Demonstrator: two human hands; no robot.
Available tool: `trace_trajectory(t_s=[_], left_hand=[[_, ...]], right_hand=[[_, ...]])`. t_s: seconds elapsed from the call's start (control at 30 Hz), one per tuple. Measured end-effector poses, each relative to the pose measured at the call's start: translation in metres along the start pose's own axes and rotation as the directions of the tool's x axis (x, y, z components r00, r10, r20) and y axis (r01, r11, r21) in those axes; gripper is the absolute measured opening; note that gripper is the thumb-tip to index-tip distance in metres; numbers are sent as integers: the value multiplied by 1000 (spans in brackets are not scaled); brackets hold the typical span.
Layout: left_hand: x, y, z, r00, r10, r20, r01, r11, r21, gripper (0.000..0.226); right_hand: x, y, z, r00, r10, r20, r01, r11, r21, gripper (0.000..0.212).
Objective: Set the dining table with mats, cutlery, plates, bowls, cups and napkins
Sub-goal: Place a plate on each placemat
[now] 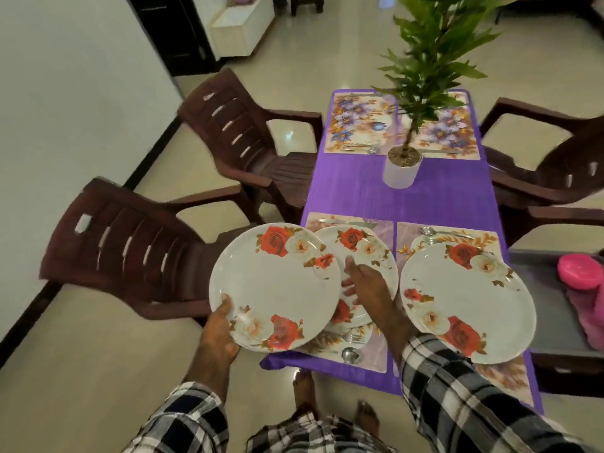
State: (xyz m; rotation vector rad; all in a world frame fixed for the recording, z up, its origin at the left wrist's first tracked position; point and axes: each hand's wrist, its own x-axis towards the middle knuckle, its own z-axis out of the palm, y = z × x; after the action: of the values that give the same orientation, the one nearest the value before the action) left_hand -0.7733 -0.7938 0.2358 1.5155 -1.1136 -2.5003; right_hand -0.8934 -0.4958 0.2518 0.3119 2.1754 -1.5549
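Note:
My left hand [219, 335] grips the near rim of a white plate with red roses [274, 282], held above the table's left edge. It may be a small stack; I cannot tell. My right hand [366, 282] hovers with relaxed fingers over a second rose plate [362, 246] that lies on the near left mat [376, 354]. A third rose plate [464, 299] lies on the near right mat [483, 238]. Spoons and forks [351, 353] lie beside both near plates. Two flowered mats [356, 122] with cutlery lie at the far end.
The purple tablecloth [402, 197] covers a narrow table. A potted plant in a white pot [400, 171] stands at its middle. Brown plastic chairs [137, 253] line the left and right sides. A pink lidded box [580, 271] sits on a grey surface at right.

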Motion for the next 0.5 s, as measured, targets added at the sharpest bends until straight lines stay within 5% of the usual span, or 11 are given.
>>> trace_trajectory(t_s=[0.1,0.2,0.33,0.5], left_hand=[[-30,-16,-31,1000,13,-14,-13,1000,22,57],[-53,-20,-70,1000,4,-23,-4,1000,-11,86],[-91,-13,-115,1000,11,5,-11,998,-59,52],[-114,-7,-201,998,51,-43,-60,964,-258,58]], right_hand=[[-7,-18,29,964,-21,264,-34,978,205,51],[-24,-23,60,942,-24,336,-38,984,174,22],[-60,-27,103,912,-80,401,14,986,164,19],[-90,-12,181,887,2,462,-18,999,29,22]])
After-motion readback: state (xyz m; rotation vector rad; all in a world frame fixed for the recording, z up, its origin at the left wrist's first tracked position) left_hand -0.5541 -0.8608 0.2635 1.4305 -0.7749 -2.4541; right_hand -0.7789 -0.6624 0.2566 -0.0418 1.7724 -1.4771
